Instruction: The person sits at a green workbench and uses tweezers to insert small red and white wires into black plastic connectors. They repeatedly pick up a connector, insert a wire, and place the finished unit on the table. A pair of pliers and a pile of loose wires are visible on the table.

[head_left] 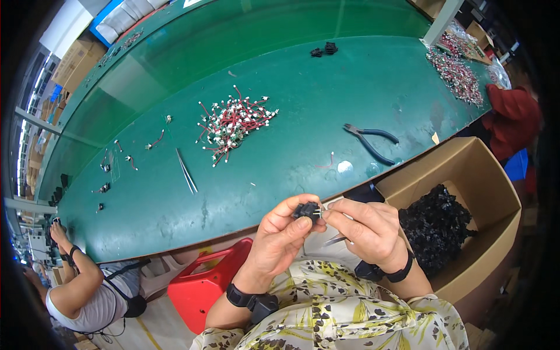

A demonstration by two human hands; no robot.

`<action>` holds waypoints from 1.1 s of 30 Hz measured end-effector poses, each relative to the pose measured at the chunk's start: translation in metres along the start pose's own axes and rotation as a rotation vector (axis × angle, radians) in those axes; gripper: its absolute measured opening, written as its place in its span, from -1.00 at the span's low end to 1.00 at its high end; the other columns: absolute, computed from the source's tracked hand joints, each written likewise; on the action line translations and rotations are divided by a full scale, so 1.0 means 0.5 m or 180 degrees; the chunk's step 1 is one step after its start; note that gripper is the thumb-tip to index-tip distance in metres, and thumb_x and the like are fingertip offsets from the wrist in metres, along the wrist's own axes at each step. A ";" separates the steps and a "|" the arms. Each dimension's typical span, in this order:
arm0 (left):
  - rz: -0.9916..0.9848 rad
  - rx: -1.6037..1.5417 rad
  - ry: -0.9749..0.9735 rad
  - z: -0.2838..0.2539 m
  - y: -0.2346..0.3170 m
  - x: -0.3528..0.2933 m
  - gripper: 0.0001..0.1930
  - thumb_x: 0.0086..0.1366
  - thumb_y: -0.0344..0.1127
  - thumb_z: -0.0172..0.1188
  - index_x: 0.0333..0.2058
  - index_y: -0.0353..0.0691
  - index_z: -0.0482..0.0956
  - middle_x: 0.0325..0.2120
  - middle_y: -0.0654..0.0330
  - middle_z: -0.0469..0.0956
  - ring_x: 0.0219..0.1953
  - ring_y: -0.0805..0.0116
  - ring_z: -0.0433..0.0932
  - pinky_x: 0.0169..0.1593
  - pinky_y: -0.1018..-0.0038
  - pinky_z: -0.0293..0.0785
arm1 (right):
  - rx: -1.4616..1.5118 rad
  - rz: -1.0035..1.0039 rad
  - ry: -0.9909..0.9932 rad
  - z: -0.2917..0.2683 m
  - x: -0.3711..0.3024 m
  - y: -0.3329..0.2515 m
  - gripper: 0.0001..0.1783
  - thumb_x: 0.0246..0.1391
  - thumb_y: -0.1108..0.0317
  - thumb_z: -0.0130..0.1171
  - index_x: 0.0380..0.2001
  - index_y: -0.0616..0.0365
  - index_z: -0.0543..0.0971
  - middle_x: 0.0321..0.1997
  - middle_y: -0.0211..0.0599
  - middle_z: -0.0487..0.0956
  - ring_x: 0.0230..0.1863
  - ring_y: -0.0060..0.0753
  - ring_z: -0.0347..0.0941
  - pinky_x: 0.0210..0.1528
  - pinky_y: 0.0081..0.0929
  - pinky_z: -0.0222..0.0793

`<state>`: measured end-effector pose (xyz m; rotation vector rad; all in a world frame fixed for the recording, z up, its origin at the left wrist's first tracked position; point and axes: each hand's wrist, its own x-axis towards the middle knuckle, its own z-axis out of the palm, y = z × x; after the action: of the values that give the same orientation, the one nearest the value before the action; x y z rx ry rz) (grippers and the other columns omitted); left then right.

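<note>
Above my lap, at the table's near edge, my left hand (pixel 279 238) is closed round a small black plastic part (pixel 305 211), gripped between thumb and fingers. Thin pale prongs (pixel 318 212) stick out from its right side. There the fingertips of my right hand (pixel 364 230) are pinched together against a tiny piece, largely hidden by the fingers. A slim pointed metal tool, which looks like tweezers (pixel 334 240), juts out below the right palm. On the green table (pixel 280 157) lies a heap of short red wires with white connectors (pixel 233 124).
Metal tweezers (pixel 186 171) and dark-handled pliers (pixel 373 142) lie on the table. At right stands a cardboard box (pixel 490 233) with many black parts (pixel 437 224). A red plastic stool (pixel 201 291) is below left. One person (pixel 93 291) works at left; a red sleeve (pixel 513 116) shows at right.
</note>
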<state>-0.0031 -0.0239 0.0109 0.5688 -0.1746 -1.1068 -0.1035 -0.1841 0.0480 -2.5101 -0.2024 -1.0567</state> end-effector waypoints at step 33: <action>-0.0027 0.1579 -0.0030 0.058 0.038 -0.030 -0.69 0.29 -0.49 0.19 0.01 -0.35 0.51 -0.21 0.26 0.53 -0.23 0.51 0.52 -0.09 0.56 0.46 | 0.0711 0.0673 -0.0211 -0.030 -0.014 -0.052 -0.62 -0.32 0.68 0.20 -0.30 0.20 0.61 -0.28 -0.27 0.59 -0.47 -0.32 0.58 -0.52 -0.51 0.49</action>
<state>-0.0064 -0.0146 0.0477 1.0060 -0.4626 -1.0768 -0.1256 -0.1667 0.0606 -2.3076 -0.0674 -0.8201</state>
